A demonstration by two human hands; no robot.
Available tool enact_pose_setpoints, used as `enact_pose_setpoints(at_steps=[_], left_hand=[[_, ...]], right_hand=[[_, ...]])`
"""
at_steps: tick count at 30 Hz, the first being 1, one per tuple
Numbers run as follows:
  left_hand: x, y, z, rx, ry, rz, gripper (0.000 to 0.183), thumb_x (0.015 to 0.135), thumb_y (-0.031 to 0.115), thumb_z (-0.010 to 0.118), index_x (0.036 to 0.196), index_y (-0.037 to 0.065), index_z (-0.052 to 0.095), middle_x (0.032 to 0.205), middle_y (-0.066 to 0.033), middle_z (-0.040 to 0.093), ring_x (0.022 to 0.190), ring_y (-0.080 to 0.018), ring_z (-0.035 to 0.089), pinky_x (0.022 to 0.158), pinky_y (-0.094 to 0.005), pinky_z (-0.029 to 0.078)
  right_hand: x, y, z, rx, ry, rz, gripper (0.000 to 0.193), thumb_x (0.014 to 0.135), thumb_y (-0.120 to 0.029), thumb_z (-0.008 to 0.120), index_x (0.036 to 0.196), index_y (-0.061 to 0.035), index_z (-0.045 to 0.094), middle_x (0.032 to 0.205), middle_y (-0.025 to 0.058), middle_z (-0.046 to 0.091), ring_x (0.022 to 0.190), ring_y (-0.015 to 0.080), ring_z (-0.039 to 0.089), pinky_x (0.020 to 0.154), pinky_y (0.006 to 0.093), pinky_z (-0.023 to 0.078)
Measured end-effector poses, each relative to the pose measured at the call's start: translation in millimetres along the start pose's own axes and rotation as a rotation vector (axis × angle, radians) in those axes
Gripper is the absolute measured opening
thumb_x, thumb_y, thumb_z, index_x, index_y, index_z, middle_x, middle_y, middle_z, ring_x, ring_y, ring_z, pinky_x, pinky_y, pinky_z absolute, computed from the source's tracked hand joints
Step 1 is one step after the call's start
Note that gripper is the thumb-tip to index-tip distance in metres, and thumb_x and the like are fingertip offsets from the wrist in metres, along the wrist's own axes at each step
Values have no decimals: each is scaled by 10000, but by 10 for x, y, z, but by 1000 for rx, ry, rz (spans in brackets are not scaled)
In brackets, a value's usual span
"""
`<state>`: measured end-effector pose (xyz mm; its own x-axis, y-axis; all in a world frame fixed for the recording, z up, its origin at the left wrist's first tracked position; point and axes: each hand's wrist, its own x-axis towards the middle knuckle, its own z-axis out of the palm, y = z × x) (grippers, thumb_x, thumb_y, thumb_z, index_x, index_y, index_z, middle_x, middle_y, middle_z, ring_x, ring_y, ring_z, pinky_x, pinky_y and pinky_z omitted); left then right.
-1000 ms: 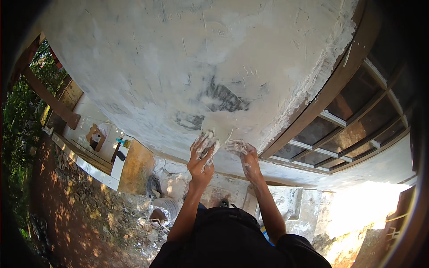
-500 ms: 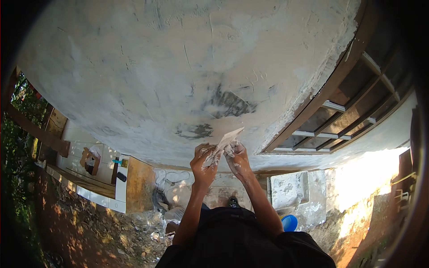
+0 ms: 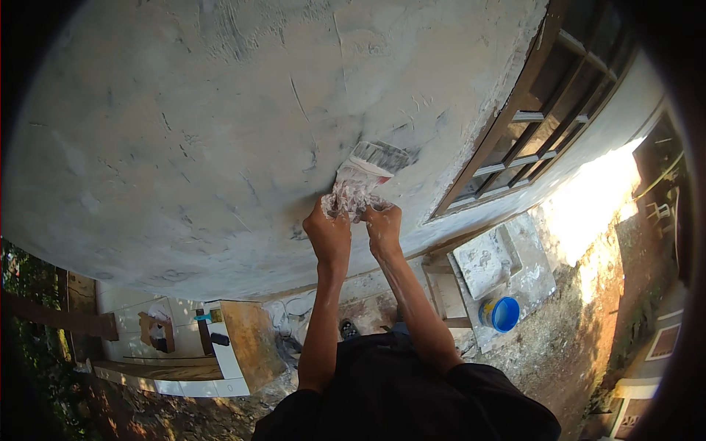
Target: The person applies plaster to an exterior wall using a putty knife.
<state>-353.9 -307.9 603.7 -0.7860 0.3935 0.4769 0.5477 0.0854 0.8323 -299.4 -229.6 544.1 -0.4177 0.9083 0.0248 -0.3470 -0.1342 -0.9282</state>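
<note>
Both of my hands, caked with white paste, grip a flat putty scraper [image 3: 360, 173] from below. My left hand [image 3: 328, 229] is closed on its left side, and my right hand [image 3: 384, 223] on its right side. White filler covers much of the scraper, and a small red mark shows near its right edge. Its upper edge lies at the grey plastered wall [image 3: 220, 125], over a dark patch. Trowel marks and thin ridges run across the wall. My fingertips are partly hidden behind the scraper and paste.
To the right is a brown-framed window [image 3: 507, 140] with several panes. Below it, a paste-smeared white tray [image 3: 482, 257] rests on a board stand [image 3: 540, 253], beside a blue bucket [image 3: 504, 314]. At lower left, a tiled ledge [image 3: 132, 298] holds a cardboard box [image 3: 156, 332] and a brush [image 3: 213, 316].
My hands have raised the scraper from in front of my body up to the wall's dark patch. It has turned from edge-on to broad side showing. The view has tilted and shifted.
</note>
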Motion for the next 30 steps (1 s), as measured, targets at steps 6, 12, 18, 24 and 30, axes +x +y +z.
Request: enact_pose_setpoints(at_steps=[6,12,18,24,30], left_hand=[[-44,-360,-143,-5,-34,-27,83,785,5,658,816,-67,631,686,-146,661,592,-176,603,568,-334,459],[-184,-553,-319,-27,-128,-137,94,789,6,660,800,-76,616,680,-149,651,594,-189,587,570,-333,454],[-427,-840,-509,-5,-213,-190,79,797,-25,630,834,-91,606,719,-159,662,616,-148,588,584,-336,465],[-698,-741,-799,-64,-273,-125,79,838,-9,598,852,-83,620,697,-97,648,639,-98,555,577,-297,457],[-500,-129,-627,-3,-478,129,218,714,-47,611,929,-36,647,755,-198,653,700,-326,663,658,-360,504]], right_hand=[[-102,266,79,100,-68,39,127,763,5,565,640,21,595,623,17,542,506,92,436,467,267,349],[-286,269,73,154,-62,64,96,793,-20,584,719,29,617,634,27,560,513,84,449,459,266,352],[-535,573,-43,199,-160,113,132,801,-72,568,770,41,630,684,57,614,545,112,523,491,298,447],[-1187,426,-125,-656,-59,-250,384,786,-158,659,1095,42,550,1057,188,600,856,247,622,728,365,494],[-1182,285,-55,-1123,-93,-540,296,686,-76,625,936,55,538,921,214,526,932,391,534,817,454,462]])
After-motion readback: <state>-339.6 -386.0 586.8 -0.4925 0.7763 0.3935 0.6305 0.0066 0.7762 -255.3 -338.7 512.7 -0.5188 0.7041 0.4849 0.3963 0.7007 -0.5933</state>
